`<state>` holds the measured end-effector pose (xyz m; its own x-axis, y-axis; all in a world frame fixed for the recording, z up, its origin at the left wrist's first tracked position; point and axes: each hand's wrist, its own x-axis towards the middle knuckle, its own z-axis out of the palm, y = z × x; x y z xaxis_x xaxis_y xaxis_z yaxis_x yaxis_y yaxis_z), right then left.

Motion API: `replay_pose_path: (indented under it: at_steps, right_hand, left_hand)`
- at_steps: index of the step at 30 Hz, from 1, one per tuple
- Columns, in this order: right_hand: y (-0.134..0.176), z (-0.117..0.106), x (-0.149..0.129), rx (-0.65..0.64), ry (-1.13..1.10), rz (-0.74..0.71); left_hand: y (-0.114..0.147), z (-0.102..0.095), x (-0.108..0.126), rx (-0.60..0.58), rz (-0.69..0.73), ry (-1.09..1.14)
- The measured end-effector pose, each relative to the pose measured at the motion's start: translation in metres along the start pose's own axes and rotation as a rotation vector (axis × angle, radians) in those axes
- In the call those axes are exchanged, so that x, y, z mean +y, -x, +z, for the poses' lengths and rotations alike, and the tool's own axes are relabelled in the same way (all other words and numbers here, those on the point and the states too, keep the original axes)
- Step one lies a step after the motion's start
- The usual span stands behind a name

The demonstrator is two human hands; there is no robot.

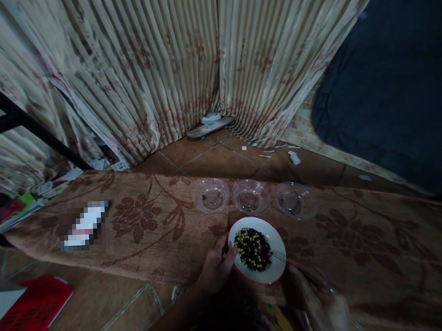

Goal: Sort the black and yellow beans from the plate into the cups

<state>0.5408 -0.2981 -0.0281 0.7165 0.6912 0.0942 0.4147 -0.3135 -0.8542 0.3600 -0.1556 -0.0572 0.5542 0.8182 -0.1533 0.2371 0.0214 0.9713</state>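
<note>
A white bowl [274,231] with a red rim holds a mix of black and pale yellow beans or grains [252,249]. My left hand [218,265] grips the bowl's left edge, thumb over the rim. In my right hand [314,293], partly blurred, is a thin metal fork [278,255]. Its prongs rest in the bowl at the right side of the mix. Just beyond the bowl stand three clear plastic bowls in a row: the left one [212,208], the middle one [249,209] and the right one [295,212]. A small dark bit lies in the left one.
A brown floral cloth [154,246] covers the long table. A pixelated object [85,226] lies on its left part. Striped curtains [147,66] hang behind, with a skateboard [212,127] on the tiled floor below. A red bag [44,310] is at lower left.
</note>
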Motion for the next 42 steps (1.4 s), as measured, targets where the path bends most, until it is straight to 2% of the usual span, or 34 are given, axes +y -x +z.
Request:
replay_pose_path:
  at_steps: [7,10,16,20,23,27,32,39,42]
  right_hand:
    - [-0.011,-0.009,0.006,0.100,-0.027,0.054]
    - [-0.034,-0.019,0.010,0.158,-0.013,0.016]
    - [-0.090,-0.029,0.015,0.367,0.067,-0.116]
    - [-0.108,-0.026,0.023,0.351,0.074,-0.127]
    - [-0.112,-0.022,0.031,0.347,0.046,-0.131]
    - [-0.107,-0.021,0.038,0.348,-0.003,-0.100]
    - [-0.081,-0.018,0.028,0.350,-0.149,0.045]
    - [-0.033,-0.015,0.011,0.239,-0.180,0.287]
    - [-0.020,-0.013,0.012,0.185,-0.178,0.295]
  left_hand:
    - [-0.001,0.000,0.001,-0.019,-0.026,0.037]
    - [-0.002,-0.001,0.002,-0.032,-0.014,0.063]
    - [0.000,0.002,0.006,-0.008,-0.015,0.085]
    - [0.001,0.004,0.007,0.061,-0.035,0.090]
    - [0.000,0.003,0.004,0.028,-0.029,0.069]
    - [0.000,0.002,0.002,0.012,-0.017,0.080]
    - [0.001,0.004,0.004,0.040,-0.012,0.072]
    - [-0.001,0.000,0.000,-0.018,-0.012,0.022]
    - [-0.001,-0.001,0.000,-0.027,0.003,0.042]
